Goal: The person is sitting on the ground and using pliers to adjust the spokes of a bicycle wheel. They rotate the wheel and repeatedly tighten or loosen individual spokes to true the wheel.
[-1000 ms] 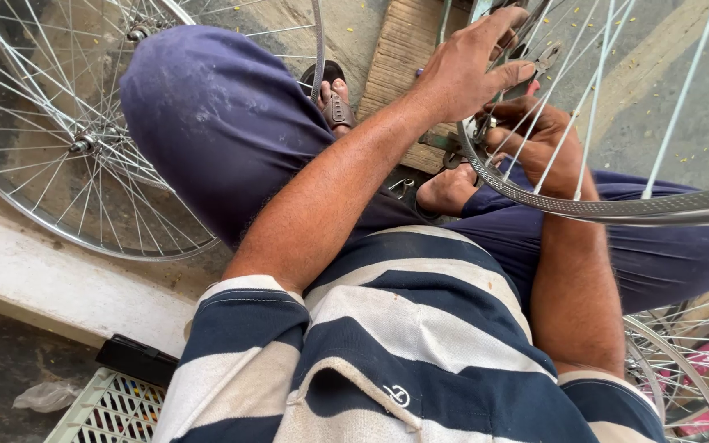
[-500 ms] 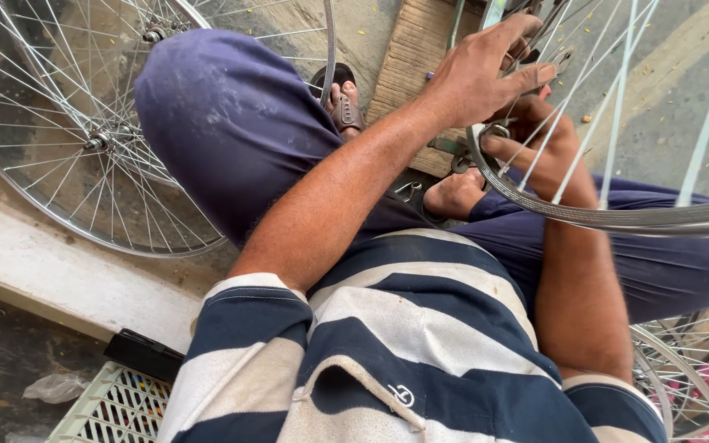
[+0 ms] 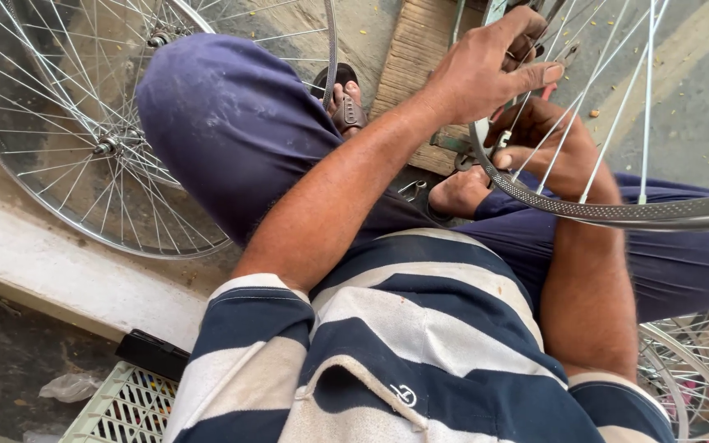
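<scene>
At the far left a finished spoked wheel (image 3: pixel 84 139) lies flat on the ground, its hub beside the person's raised knee in dark blue trousers (image 3: pixel 231 123). Below it a pale concrete ledge (image 3: pixel 59 279) runs across, and a light plastic crate (image 3: pixel 125 406) sits at the bottom corner. A sandalled foot (image 3: pixel 345 102) rests next to a wooden board (image 3: pixel 420 57).

Further right, the left hand (image 3: pixel 486 70) reaches over the wheel rim (image 3: pixel 584 209) that the person is working on. That rim stands in front of the lap, just above the blue-and-white striped shirt (image 3: pixel 420 344), with thin spokes (image 3: pixel 609 123) fanning up from it. The left fingers (image 3: pixel 527 78) are curled loosely, part closed, around what looks like a small tool or a spoke end near the top; exactly what they pinch cannot be told.

The right hand (image 3: pixel 547 143) sits just inside the rim, its fingers (image 3: pixel 510 156) bent and pressing against the rim's inner edge and the spokes, steadying it rather than closing fully round it.

The rim looks like stiff, light metal with a smooth, possibly slippery surface; the spokes seem thin and springy, easily bent if pulled sideways. The rim edge appears the safest place to take hold. More wheels (image 3: pixel 691 369) lie at the lower right.
</scene>
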